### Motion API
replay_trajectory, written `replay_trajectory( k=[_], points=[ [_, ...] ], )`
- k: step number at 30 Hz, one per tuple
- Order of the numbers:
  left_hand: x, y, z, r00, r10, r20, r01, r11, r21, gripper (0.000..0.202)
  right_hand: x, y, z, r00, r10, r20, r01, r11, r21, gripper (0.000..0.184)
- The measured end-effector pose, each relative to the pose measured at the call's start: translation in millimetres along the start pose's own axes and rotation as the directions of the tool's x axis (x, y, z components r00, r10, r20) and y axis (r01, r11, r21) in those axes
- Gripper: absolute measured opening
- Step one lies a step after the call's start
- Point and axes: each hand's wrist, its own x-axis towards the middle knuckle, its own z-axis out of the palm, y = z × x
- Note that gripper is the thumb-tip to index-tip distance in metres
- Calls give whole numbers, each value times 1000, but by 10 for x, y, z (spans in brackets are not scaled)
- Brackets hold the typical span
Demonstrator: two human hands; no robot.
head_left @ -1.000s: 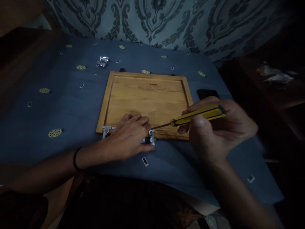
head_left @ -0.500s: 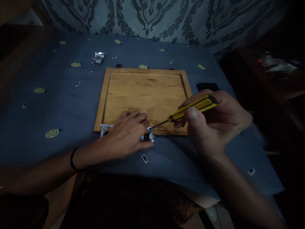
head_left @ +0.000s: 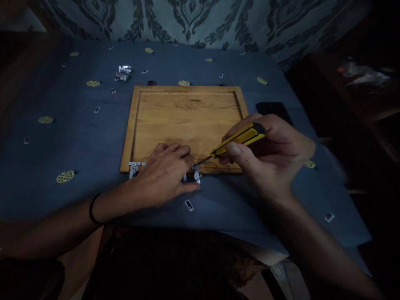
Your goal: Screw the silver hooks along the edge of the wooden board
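A wooden panel (head_left: 187,121) with a raised frame lies flat on a blue patterned cloth (head_left: 62,137). My left hand (head_left: 165,177) rests on the panel's near edge, fingers closed over a metal hinge (head_left: 196,174), whose other end (head_left: 134,166) pokes out to the left. My right hand (head_left: 268,154) grips a yellow-and-black screwdriver (head_left: 240,139); its tip points down-left at the hinge beside my left fingers.
More metal hinge parts (head_left: 123,73) lie at the far left of the cloth. A dark phone (head_left: 275,110) sits just right of the panel. Small screws dot the cloth. A patterned wall rises behind; a dim shelf with clutter (head_left: 362,75) is at right.
My right hand and the screwdriver have moved left and down, bringing the tip closer to the hinge. The camera has tilted slightly. My left hand stays on the hinge.
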Motion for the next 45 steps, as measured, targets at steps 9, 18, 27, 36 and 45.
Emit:
replay_trajectory(
  k=[9, 18, 27, 36, 45],
  points=[
    [-16, -18, 18, 998, 29, -51, -28, 1000, 10, 34, 31, -90, -99, 973, 134, 190, -143, 989, 35, 17],
    [-8, -9, 10, 1000, -2, -3, 2, 1000, -27, 37, 59, -113, -69, 981, 101, 165, -101, 995, -10, 9],
    [-8, -17, 23, 999, 5, -38, -6, 1000, -19, 36, 46, -46, -17, 995, 52, 84, -48, 998, -43, 27],
    [-27, -57, 77, 991, 53, -125, -54, 999, -2, 33, 12, -64, 0, 997, 26, -76, -29, 999, -33, 19],
    [-16, -37, 52, 995, 37, -88, -37, 999, -3, 38, 0, -56, 5, 995, 49, -89, -52, 998, -32, 24]
  ],
)
